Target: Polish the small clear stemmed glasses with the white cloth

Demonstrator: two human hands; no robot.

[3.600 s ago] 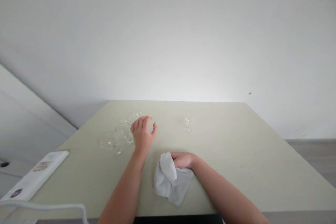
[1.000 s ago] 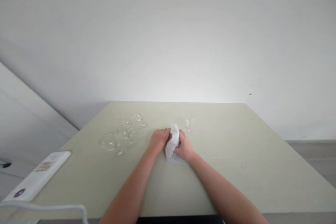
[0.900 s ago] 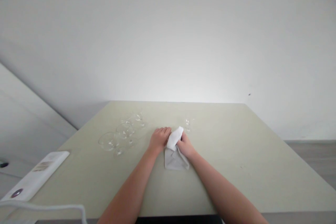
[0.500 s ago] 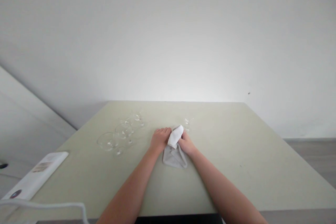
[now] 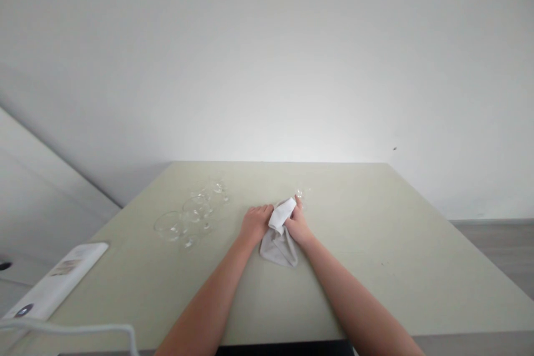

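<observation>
My two hands meet at the middle of a pale green table. My right hand is closed on a white cloth, which hangs down from it onto the tabletop. My left hand is closed too, its fingers curled against the cloth's left side; whether something is wrapped inside the cloth is hidden. A small clear stemmed glass stands just beyond my right hand's fingertips.
Several clear stemmed glasses stand grouped at the left of the table. A long white device lies at the table's near left edge, with a white cable below it. A plain white wall rises behind the table.
My left hand came away from the glasses at the left and joined my right hand at the cloth. Both hands and the cloth moved farther up the table, and part of the cloth now hangs loose.
</observation>
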